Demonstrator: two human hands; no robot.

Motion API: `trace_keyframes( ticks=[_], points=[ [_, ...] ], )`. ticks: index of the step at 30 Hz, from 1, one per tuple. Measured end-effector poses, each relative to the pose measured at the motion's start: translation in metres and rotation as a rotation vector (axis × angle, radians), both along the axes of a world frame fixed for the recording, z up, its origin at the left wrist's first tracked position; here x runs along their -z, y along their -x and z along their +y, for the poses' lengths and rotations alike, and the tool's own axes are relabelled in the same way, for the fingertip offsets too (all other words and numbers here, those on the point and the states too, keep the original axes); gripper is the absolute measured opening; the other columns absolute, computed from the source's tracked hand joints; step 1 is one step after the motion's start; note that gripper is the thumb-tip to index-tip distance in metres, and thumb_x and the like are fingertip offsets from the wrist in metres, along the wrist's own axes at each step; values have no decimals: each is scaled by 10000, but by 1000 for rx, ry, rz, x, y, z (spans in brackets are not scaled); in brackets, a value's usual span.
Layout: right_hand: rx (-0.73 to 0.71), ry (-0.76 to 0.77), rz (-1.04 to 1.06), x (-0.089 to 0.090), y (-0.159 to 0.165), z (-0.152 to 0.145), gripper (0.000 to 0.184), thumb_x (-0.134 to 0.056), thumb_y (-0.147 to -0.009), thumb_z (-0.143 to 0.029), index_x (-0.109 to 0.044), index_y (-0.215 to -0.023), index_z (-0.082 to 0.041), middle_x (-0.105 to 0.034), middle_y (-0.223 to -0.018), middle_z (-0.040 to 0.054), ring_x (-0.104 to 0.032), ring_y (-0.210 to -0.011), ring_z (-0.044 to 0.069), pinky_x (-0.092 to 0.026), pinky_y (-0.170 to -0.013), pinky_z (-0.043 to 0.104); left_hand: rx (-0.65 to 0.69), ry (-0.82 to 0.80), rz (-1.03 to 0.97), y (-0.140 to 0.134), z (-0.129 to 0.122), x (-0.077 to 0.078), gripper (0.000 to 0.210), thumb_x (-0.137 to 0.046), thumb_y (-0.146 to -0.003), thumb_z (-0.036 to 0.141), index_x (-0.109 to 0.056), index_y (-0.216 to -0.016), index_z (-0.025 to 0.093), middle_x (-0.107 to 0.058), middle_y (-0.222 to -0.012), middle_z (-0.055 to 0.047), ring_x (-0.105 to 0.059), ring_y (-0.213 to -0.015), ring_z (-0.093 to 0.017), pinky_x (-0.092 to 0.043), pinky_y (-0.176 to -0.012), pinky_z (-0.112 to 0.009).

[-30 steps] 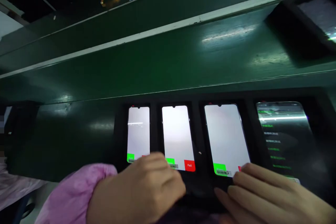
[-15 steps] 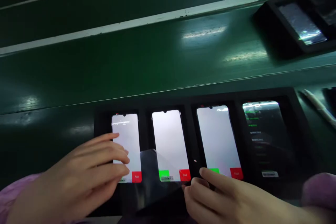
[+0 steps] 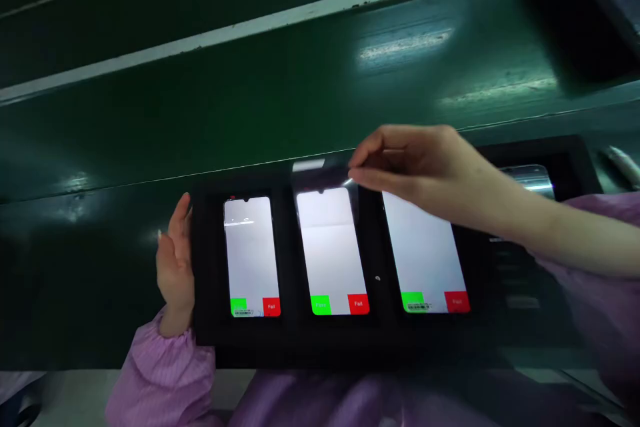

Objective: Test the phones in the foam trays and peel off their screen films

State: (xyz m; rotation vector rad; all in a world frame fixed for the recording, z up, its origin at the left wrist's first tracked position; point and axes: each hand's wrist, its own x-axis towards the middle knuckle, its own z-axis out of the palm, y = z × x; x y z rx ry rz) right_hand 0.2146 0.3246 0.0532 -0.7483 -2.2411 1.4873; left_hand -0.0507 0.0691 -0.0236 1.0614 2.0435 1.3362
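A black tray (image 3: 295, 333) holds several phones side by side in its slots. The left phone (image 3: 253, 253), the second phone (image 3: 333, 260) and the third phone (image 3: 427, 257) show white screens with green and red boxes at the bottom. My right hand (image 3: 400, 160) pinches the edge of a clear screen film (image 3: 325, 177), which bears a white label and is lifted across the second phone's top end. Against the tray's left side rests my left hand (image 3: 176, 267), thumb and a finger apart, its other fingers partly hidden.
A fourth phone (image 3: 530, 177) lies mostly behind my right forearm. Another black tray (image 3: 575, 20) stands at the upper right on the green work surface (image 3: 225, 107). A pale pen-like object (image 3: 623, 163) lies at the right edge.
My right hand has moved up from the phones' lower ends, and the film with its label has come off the second screen's lower part. My left hand went from the left phone to the tray's side.
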Motion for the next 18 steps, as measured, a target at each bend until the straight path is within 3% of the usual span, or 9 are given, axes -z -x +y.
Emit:
trace_keyframes(
  ticks=[4, 7, 11, 13, 18],
  points=[
    [124, 72, -41, -9, -2, 3, 96, -674, -976, -264, -643, -933, -184, -610, -849, -2, -547, -708, 88, -447, -605, 240, -109, -56, -67, -2, 2, 2, 494, -240, -1115, 529, -512, -1515, 431, -592, -1556, -19, -601, -1411, -236, -538, -1175, -483],
    [130, 48, -22, -6, -7, -7, 112, -689, -969, -288, -634, -939, -195, -589, -827, -7, -530, -687, 96, -456, -588, 248, -19, -61, 260, 9, 8, -5, 298, -531, -1065, 495, -700, -1268, 358, -580, -1525, -41, -510, -1480, -284, -429, -1260, -525],
    [146, 12, -15, 2, -15, -20, 84, -700, -952, -275, -638, -945, -217, -589, -782, -2, -496, -607, 112, -415, -487, 263, 163, 120, 610, 20, 25, -22, 258, -615, -1027, 497, -752, -1165, 327, -469, -1600, -79, -365, -1545, -401, -317, -1274, -674],
    [142, -13, -7, 3, -17, -24, 84, -703, -952, -276, -641, -943, -221, -601, -791, -2, -497, -606, 109, -430, -501, 267, 200, 123, 667, 21, 34, -28, 241, -632, -1019, 489, -750, -1149, 324, -497, -1578, -83, -373, -1527, -423, -349, -1236, -695],
    [127, -64, -8, 3, -21, -32, 88, -686, -966, -288, -655, -955, -207, -651, -916, 13, -589, -719, 117, -509, -625, 283, 263, 115, 705, 25, 45, -37, 209, -663, -1006, 505, -747, -1071, 325, -635, -1408, -42, -549, -1347, -362, -503, -1076, -579]
  ],
)
